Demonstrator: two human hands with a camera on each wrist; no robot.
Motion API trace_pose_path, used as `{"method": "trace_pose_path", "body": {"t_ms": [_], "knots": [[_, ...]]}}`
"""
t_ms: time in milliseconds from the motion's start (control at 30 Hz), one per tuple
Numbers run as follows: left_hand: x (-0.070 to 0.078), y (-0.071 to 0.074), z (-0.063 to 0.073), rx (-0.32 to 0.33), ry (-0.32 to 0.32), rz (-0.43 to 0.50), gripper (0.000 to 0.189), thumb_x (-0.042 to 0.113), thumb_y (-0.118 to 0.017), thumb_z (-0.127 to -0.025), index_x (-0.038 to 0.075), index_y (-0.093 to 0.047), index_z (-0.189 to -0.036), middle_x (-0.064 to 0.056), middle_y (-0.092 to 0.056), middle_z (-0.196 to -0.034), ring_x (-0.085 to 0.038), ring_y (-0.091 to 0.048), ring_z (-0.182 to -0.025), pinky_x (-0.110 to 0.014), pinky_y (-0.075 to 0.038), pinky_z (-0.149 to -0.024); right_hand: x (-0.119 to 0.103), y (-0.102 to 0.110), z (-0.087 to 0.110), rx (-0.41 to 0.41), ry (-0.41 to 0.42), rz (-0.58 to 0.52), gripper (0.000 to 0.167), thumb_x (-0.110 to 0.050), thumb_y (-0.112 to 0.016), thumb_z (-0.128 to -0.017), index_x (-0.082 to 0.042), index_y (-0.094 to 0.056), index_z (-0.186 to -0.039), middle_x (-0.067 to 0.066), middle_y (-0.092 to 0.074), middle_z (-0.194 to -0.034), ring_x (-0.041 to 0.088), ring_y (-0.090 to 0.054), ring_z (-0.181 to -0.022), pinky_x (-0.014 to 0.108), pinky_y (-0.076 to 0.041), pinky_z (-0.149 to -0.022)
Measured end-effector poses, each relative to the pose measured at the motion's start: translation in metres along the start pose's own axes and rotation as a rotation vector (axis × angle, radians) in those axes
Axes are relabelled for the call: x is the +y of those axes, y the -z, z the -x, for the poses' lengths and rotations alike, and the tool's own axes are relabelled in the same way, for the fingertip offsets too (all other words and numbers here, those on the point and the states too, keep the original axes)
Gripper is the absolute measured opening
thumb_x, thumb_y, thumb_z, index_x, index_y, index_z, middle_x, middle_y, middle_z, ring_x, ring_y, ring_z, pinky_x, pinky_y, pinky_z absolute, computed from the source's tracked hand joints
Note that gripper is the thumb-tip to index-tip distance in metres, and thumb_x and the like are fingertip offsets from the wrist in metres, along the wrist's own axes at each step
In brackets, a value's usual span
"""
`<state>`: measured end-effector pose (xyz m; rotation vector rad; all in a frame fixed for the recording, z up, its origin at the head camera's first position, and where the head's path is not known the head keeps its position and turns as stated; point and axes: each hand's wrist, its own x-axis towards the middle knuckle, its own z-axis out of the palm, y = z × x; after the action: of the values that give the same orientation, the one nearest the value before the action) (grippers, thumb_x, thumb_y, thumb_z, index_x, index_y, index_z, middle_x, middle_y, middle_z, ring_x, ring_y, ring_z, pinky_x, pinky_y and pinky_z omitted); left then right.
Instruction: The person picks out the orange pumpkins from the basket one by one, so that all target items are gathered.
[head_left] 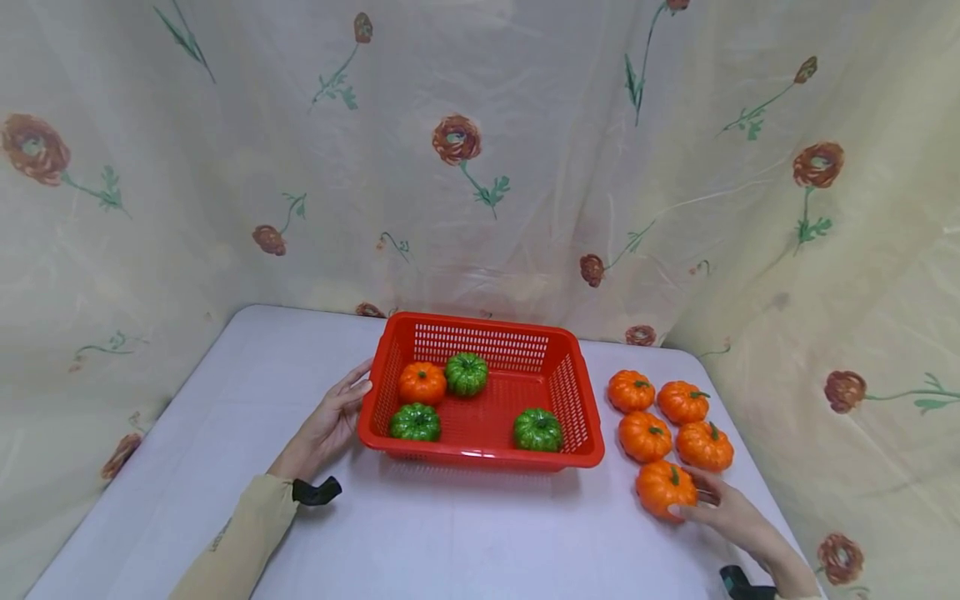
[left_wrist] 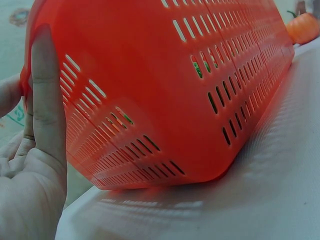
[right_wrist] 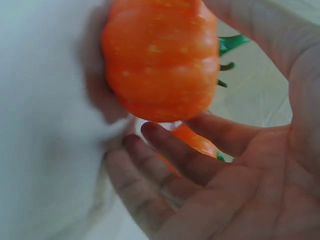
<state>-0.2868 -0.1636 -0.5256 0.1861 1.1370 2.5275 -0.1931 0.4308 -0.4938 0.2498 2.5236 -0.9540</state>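
Observation:
A red slotted plastic basket [head_left: 480, 455] stands mid-table, with one small orange pumpkin [head_left: 422, 385] and three green pumpkins [head_left: 537, 431] inside. At its left end, my left hand [head_left: 327, 427] grips the rim, thumb over the edge and fingers along the outer wall; the left wrist view shows the basket [left_wrist: 150, 100] from low down beside these fingers. On the right, my right hand [head_left: 722, 507] pinches the nearest orange pumpkin [head_left: 663, 490] between thumb and fingers. In the right wrist view this pumpkin [right_wrist: 160, 62] fills the upper middle, its base close to the table.
Several more orange pumpkins [head_left: 645, 436] with green stems sit in a cluster on the right, just beyond the right hand. A white cloth [head_left: 450, 550] covers the table. Flower-printed curtains [head_left: 525, 217] hang behind and along both sides.

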Motion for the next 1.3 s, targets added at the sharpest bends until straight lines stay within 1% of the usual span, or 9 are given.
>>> {"method": "trace_pose_path", "body": {"t_ms": [233,433,600,667,767,933,1067,1200,1300], "knots": [[0.004,-0.006,0.003,-0.014,0.005,-0.031,0.061,0.009,-0.045,-0.102,0.018,-0.017,-0.155,-0.018,-0.022,-0.157,-0.022,-0.052,-0.129,-0.037,-0.040,-0.105,-0.006,0.014,0.008,-0.008,0.017,-0.003,0.092,-0.050,-0.065,-0.088,0.003,-0.021,-0.149,0.034,-0.029,-0.148,0.051,-0.038,-0.128,0.061,-0.052,-0.090],[0.005,-0.007,0.003,-0.004,0.009,-0.043,0.062,0.010,-0.047,-0.102,0.018,-0.017,-0.155,-0.017,-0.024,-0.156,-0.021,-0.052,-0.129,-0.037,-0.038,-0.106,-0.014,0.023,0.016,0.068,0.090,-0.002,0.086,-0.046,-0.063,-0.091,0.003,-0.023,-0.149,0.033,-0.033,-0.147,0.049,-0.040,-0.130,0.055,-0.054,-0.094],[0.006,-0.007,0.003,-0.006,0.010,-0.036,0.061,0.011,-0.047,-0.102,0.019,-0.018,-0.155,-0.018,-0.021,-0.157,-0.022,-0.052,-0.129,-0.038,-0.039,-0.105,-0.027,0.029,0.018,0.128,0.177,-0.025,0.080,-0.043,-0.062,-0.093,0.000,-0.025,-0.149,0.031,-0.035,-0.147,0.048,-0.042,-0.129,0.057,-0.054,-0.093],[0.006,-0.007,0.003,-0.012,0.008,-0.038,0.061,0.010,-0.046,-0.102,0.018,-0.018,-0.155,-0.019,-0.022,-0.157,-0.022,-0.055,-0.126,-0.039,-0.039,-0.104,-0.035,0.031,0.019,0.138,0.183,-0.034,0.081,-0.046,-0.062,-0.092,-0.003,-0.026,-0.149,0.029,-0.036,-0.147,0.047,-0.041,-0.130,0.061,-0.052,-0.094],[0.005,-0.005,0.002,-0.019,0.000,-0.030,0.060,0.008,-0.045,-0.102,0.017,-0.018,-0.155,-0.018,-0.032,-0.150,-0.020,-0.059,-0.121,-0.039,-0.040,-0.104,-0.049,0.033,0.021,0.155,0.204,-0.044,0.080,-0.049,-0.062,-0.090,-0.007,-0.028,-0.150,0.025,-0.038,-0.147,0.045,-0.042,-0.130,0.061,-0.052,-0.094],[0.001,0.000,-0.002,-0.032,-0.009,-0.009,0.058,0.006,-0.041,-0.103,0.016,-0.019,-0.155,-0.013,-0.046,-0.135,-0.019,-0.061,-0.117,-0.038,-0.039,-0.103,-0.073,0.034,0.027,0.159,0.293,-0.094,0.070,-0.043,-0.061,-0.093,-0.008,-0.035,-0.146,0.022,-0.043,-0.145,0.041,-0.046,-0.127,0.049,-0.058,-0.091],[-0.001,0.002,-0.003,-0.035,-0.018,-0.001,0.057,0.005,-0.041,-0.103,0.016,-0.020,-0.155,-0.013,-0.047,-0.134,-0.020,-0.062,-0.117,-0.039,-0.038,-0.103,-0.095,0.036,0.026,0.160,0.357,-0.074,0.068,-0.043,-0.062,-0.092,-0.010,-0.037,-0.145,0.019,-0.045,-0.144,0.039,-0.045,-0.129,0.044,-0.058,-0.093],[-0.001,0.003,-0.002,-0.024,-0.021,-0.002,0.057,0.006,-0.042,-0.102,0.017,-0.022,-0.154,-0.015,-0.045,-0.137,-0.020,-0.062,-0.117,-0.038,-0.040,-0.102,-0.121,0.037,0.023,0.150,0.438,-0.023,0.066,-0.042,-0.065,-0.091,-0.013,-0.040,-0.144,0.014,-0.049,-0.142,0.037,-0.047,-0.128,0.048,-0.056,-0.096],[-0.001,0.002,-0.002,-0.008,-0.013,0.003,0.057,0.006,-0.044,-0.102,0.017,-0.023,-0.154,-0.014,-0.042,-0.142,-0.021,-0.059,-0.121,-0.038,-0.041,-0.102,-0.141,0.035,0.021,0.105,0.499,-0.026,0.063,-0.038,-0.066,-0.091,-0.015,-0.040,-0.144,0.013,-0.049,-0.142,0.037,-0.048,-0.128,0.050,-0.055,-0.096]]}}
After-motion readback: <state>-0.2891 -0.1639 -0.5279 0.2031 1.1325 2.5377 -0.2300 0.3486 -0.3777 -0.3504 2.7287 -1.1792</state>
